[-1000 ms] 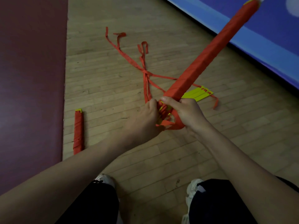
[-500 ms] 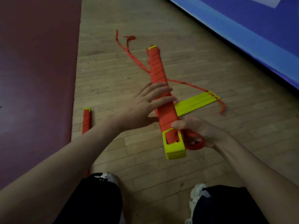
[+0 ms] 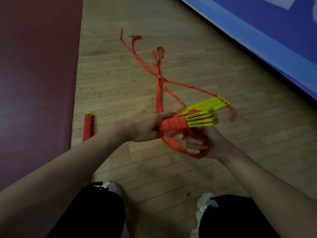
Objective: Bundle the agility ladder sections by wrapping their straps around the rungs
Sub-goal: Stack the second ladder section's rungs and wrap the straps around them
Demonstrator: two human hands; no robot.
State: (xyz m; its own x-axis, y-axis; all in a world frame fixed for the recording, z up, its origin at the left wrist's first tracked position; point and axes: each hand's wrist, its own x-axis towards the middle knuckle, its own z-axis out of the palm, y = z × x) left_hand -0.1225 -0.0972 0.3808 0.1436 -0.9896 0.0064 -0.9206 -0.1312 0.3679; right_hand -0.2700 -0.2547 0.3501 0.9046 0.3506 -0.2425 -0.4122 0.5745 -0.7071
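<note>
Orange strap is wound tightly round a bundle [image 3: 185, 123] of yellow rungs, which I see held in the air over a wood floor [image 3: 120, 86], near the middle of the view. The left hand [image 3: 144, 127] grips the wrapped part, fingers curled round it. The right hand [image 3: 205, 143] sits just below the bare yellow end, fingers bent and close together, with a loose strap loop [image 3: 173, 146] running round them.

Just behind the bundle, a flat stack of rungs [image 3: 211, 103] lies on the floor, and its long straps [image 3: 159, 79] trail away in a crossed tangle. To the left lies a wrapped section [image 3: 87, 127], just beside the edge of a maroon mat [image 3: 34, 83]. A blue mat [image 3: 274, 40] fills the top right corner.

I count three ladder sections, two hands and two pale shoes [image 3: 109, 186] below dark trousers.

The left hand covers the bundle's near end. The left forearm cuts off the lower end of the wrapped section. The rungs in the bundle are too blurred to count.
</note>
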